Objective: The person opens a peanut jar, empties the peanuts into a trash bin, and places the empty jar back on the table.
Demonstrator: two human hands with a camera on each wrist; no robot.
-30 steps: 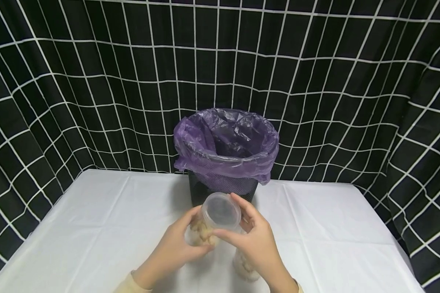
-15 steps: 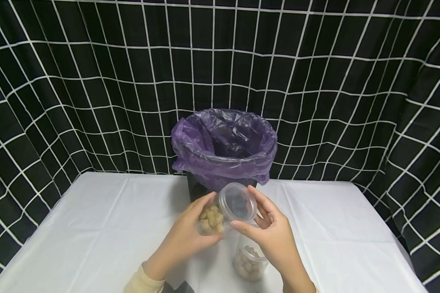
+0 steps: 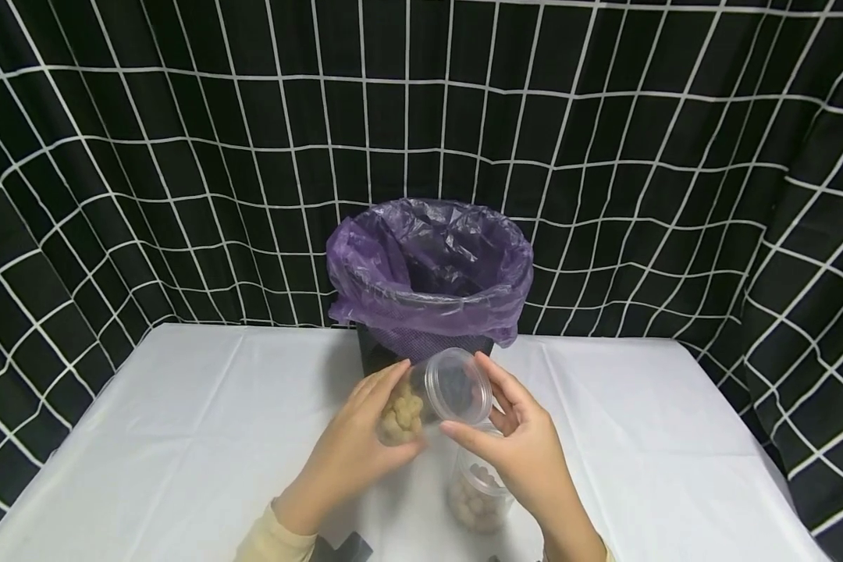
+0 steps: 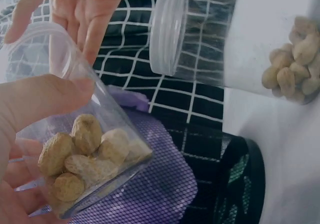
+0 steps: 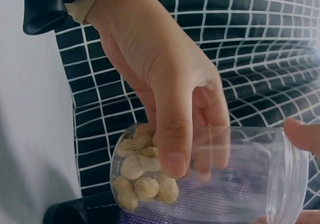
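Note:
A clear plastic jar (image 5: 245,174) holds tan, wrinkled nuts (image 5: 147,181) that look like peanuts in their shells. It is tilted, its round lid end to the right in the head view and the nuts gathered at the base. My left hand (image 3: 351,445) grips the jar's body, thumb on the near side and fingers behind. My right hand (image 3: 527,445) holds the clear lid (image 3: 461,386) between thumb and fingers at its edge. Below the right hand, a second lidded jar (image 3: 479,503) of similar nuts stands upright on the table, partly covered by that hand.
Behind the hands stands a black mesh bin (image 3: 379,351) lined with a purple plastic bag (image 3: 428,308), its mouth open upward. A white cloth covers the table (image 3: 204,437). Black curtains with a white grid (image 3: 253,156) enclose the back and sides. A dark object (image 3: 351,549) shows at the front edge.
Both hands have moved right and slightly up with the jar, whose lid has turned more to the right. Over the last half second they hold nearly still. More of the standing jar shows now.

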